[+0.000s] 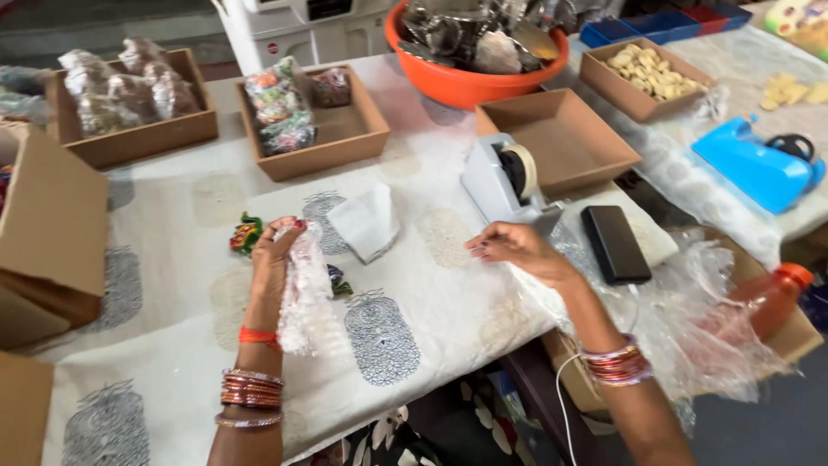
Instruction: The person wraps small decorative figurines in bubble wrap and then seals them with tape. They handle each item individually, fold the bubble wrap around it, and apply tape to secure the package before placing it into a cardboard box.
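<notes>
L hand (274, 259) clamped on clear plastic packet (304, 293); R hand (516, 248) fingers pinched by tape dispenser (504, 181) (whether on tape, can't tell) — pull 1 strip w/ steady tension.

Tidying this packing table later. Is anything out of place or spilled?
A few pale yellow pieces lie loose on the cloth, outside their cardboard tray. An orange bottle lies tilted among crumpled plastic wrap in a box off the table's edge.
</notes>
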